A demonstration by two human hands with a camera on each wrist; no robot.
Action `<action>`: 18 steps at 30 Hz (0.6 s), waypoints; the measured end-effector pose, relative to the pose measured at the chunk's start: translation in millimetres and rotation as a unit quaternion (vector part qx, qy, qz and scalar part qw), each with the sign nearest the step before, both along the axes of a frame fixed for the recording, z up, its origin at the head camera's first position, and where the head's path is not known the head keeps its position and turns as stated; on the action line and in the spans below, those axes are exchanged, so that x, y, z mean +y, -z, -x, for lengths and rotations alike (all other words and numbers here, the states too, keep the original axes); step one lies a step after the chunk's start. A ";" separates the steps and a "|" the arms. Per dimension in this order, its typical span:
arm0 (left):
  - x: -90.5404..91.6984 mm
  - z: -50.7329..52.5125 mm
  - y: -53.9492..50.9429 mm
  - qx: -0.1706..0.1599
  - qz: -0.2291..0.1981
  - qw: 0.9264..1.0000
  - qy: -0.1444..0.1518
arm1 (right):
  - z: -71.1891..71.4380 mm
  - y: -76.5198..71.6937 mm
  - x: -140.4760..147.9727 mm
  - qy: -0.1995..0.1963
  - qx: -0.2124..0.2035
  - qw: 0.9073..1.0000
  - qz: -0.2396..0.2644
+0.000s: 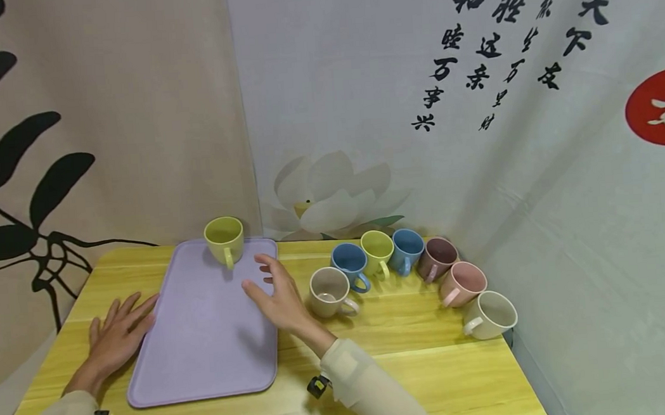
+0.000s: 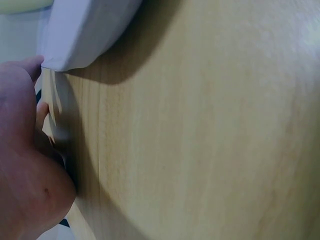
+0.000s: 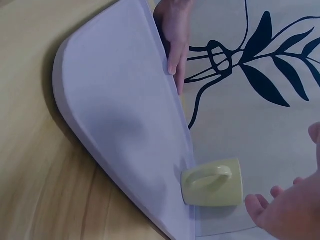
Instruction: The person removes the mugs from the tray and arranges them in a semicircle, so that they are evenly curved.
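Observation:
A light purple tray [image 1: 204, 348] lies on the wooden table, and a yellow-green mug [image 1: 220, 243] stands upright near its far edge, handle toward the front right. My left hand [image 1: 116, 338] rests beside the tray's left side with fingers spread, some touching the rim. Over the right part of the tray, my right hand [image 1: 283, 299] hovers with thumb and fingers apart and holds nothing; it is a little to the right of the yellow-green mug. In the right wrist view, a gap shows between that mug [image 3: 212, 185] and the right fingertips.
Right of the tray stand upright mugs: a greyish-white one [image 1: 327, 290] nearest, a blue one [image 1: 347, 260], a green one [image 1: 376, 249], another blue one [image 1: 406, 247], a mauve one [image 1: 435, 261], a pink one [image 1: 460, 285] and a white one [image 1: 490, 318] by the table's right edge. Printed curtains [image 1: 324, 74] hang behind.

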State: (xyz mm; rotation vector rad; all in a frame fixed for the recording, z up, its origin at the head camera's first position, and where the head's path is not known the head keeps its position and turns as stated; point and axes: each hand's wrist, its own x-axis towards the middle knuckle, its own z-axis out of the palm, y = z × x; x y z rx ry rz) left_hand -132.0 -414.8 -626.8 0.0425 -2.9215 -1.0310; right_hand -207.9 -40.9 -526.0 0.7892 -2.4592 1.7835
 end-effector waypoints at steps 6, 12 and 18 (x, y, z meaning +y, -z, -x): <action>-0.3 -0.8 2.1 0.002 -0.004 1.000 0.001 | 6.2 4.5 -8.9 0.005 -0.013 1.000 -0.007; -0.7 0.0 2.7 0.002 -0.004 1.000 0.000 | 11.6 8.0 -16.2 0.019 -0.045 0.999 0.000; -0.7 -0.3 2.2 -0.002 -0.005 1.000 -0.003 | 18.2 14.9 -24.9 0.029 -0.064 0.998 0.002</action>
